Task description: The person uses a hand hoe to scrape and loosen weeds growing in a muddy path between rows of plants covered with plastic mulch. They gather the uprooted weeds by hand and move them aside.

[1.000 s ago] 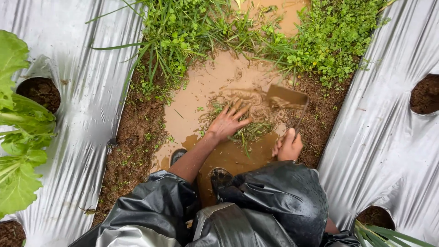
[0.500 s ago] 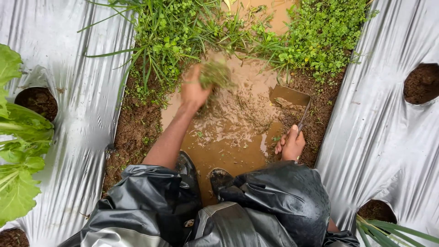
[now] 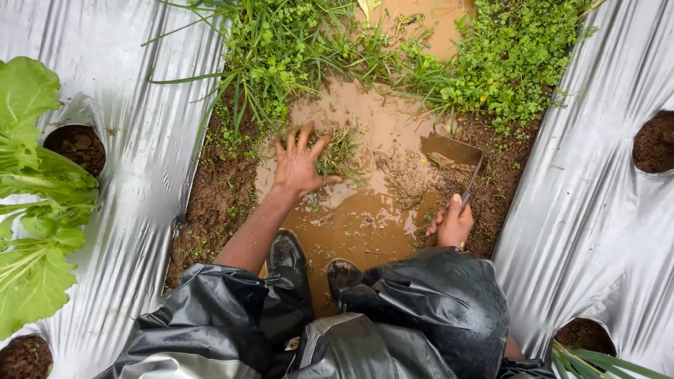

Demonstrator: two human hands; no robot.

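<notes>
Weed clump (image 3: 339, 149) lies in the muddy puddle (image 3: 358, 210), centre of the furrow, just right of the left hand (image 3: 298, 165) & touching its thumb side. Left hand is spread wide, fingers splayed, palm down on wet mud, holding nothing. Right hand (image 3: 453, 224), near-right, is closed round the handle of a small hoe (image 3: 453, 151); blade rests on the mud at the puddle's right edge. Far side: green weeds (image 3: 295, 49). Silver plastic mulch (image 3: 140, 161) flanks both sides w/ planting holes; leafy plant (image 3: 31, 196) at far left. Black boots (image 3: 288, 256) stand in water near the person.
</notes>
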